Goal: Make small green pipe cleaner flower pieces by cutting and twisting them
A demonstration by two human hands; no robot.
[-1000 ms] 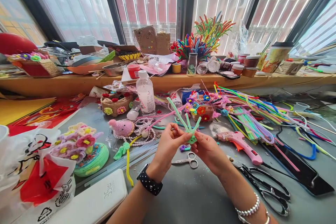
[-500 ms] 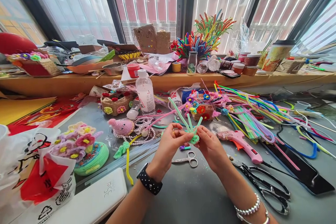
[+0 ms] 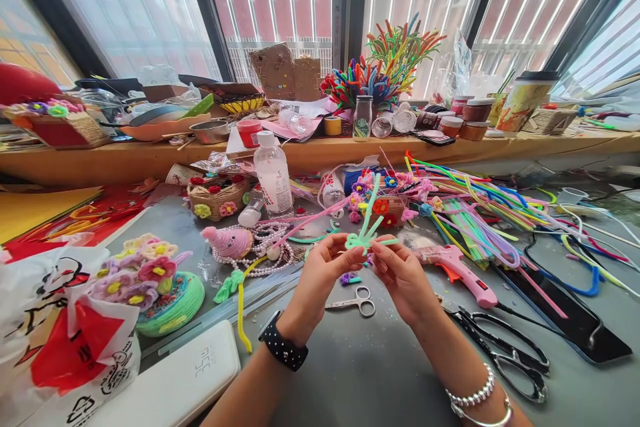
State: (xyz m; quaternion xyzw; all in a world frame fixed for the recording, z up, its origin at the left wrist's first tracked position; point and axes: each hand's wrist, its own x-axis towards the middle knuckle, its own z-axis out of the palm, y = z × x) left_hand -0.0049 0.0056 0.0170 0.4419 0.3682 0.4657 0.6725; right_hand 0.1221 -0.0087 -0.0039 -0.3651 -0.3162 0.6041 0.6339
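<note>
My left hand [image 3: 327, 273] pinches a light green pipe-cleaner piece [image 3: 364, 233] between thumb and fingers, in the middle of the view. The piece has small loops on its left and several loose ends, the longest pointing up. My right hand [image 3: 400, 273] is closed on one short end at the right side of the same piece. Just below my hands lie small silver scissors [image 3: 357, 303] and a small purple and teal piece [image 3: 350, 278]. A pink glue gun [image 3: 465, 270] lies right of my right hand.
Large black scissors [image 3: 505, 347] and a black phone-like slab [image 3: 575, 320] lie at the right. At the left are a white power bank [image 3: 195, 373], a plastic bag [image 3: 75, 333] and a green flower base [image 3: 175, 303]. A bottle [image 3: 274, 177] stands behind, near bundled pipe cleaners [image 3: 480, 213].
The green piece has turned in my fingers, its loops now toward the left and its long end more upright. My right fingers have moved to a short end. The view has shifted slightly.
</note>
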